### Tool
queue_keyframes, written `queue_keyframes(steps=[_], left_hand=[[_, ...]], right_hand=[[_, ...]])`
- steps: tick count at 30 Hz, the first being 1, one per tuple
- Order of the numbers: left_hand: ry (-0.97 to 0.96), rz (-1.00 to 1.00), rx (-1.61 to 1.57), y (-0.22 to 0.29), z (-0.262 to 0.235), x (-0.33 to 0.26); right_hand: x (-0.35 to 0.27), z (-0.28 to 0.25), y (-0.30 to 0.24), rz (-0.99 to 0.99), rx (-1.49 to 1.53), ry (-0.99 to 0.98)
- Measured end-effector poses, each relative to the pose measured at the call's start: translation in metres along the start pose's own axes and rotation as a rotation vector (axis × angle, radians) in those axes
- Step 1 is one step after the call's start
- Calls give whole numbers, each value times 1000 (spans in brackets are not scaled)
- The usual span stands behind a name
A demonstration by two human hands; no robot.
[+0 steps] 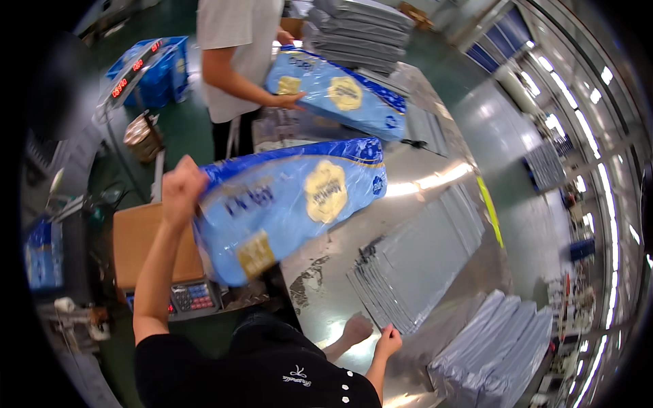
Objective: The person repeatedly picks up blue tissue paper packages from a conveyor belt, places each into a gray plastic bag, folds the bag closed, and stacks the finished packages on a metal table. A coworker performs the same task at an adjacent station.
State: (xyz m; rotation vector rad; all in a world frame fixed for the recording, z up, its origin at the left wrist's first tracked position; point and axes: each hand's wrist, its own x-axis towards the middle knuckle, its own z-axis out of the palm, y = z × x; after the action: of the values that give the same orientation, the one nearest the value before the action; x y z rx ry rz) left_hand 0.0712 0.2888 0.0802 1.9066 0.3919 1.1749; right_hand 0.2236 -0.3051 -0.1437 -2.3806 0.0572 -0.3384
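My left hand (184, 185) is raised at the left, a fist closed on the upper corner of a blue plastic package (289, 204) with a cream flower-shaped patch. The package hangs tilted above the metal table's near edge. On the table to its right lies a fanned stack of flat grey plastic bags (423, 255). At the stack's near corner, my right hand (388, 341) has its fingers pinched on the edge of a grey bag. How many layers it holds I cannot tell.
Across the metal table (425, 170), a co-worker's hands (286, 100) hold a similar blue package (340, 92). Folded grey bundles (493, 347) sit at the near right, more at the back (357, 30). A scale (190, 297) with a brown board (153, 245) stands left.
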Motion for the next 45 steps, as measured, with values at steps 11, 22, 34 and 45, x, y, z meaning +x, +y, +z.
queue_keyframes(steps=[11, 22, 34, 45], left_hand=[[-760, 121, -79, 0, 237, -133], [-1551, -392, -42, 70, 297, -265], [-995, -36, -73, 47, 497, -191], [-1234, 1129, 571, -19, 611, -205]], right_hand=[[42, 66, -11, 620, 1102, -226], [80, -88, -12, 757, 1065, -608], [-80, -209, -79, 340, -153, -488], [-99, -200, -104, 231, -557, -259]])
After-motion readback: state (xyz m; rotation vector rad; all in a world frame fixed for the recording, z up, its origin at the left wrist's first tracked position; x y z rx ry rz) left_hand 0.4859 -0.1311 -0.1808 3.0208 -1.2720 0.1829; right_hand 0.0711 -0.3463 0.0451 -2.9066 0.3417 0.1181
